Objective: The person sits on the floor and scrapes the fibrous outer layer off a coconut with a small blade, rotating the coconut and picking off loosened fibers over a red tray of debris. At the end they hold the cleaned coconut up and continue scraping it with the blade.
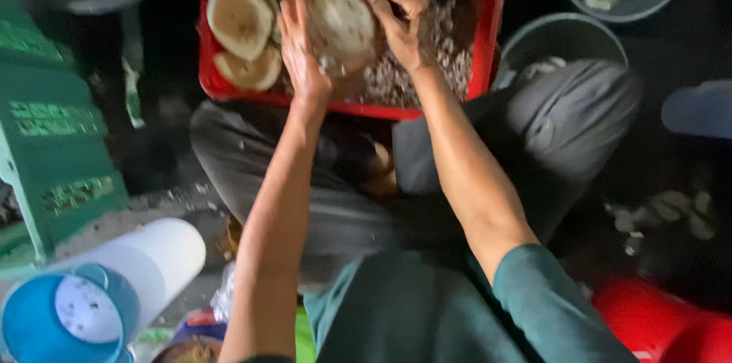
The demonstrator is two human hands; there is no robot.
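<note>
Peeled coconut [345, 21] sits upright over red tray [488, 35], squarely between hands. Left hand [301, 46] cups left flank, fingers curled. Right hand [400, 24] wraps top-right; tool there, blurred. Both equally near.

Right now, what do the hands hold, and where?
Left hand and right hand grip a pale husked coconut by its opposite sides, over the red crate.
</note>
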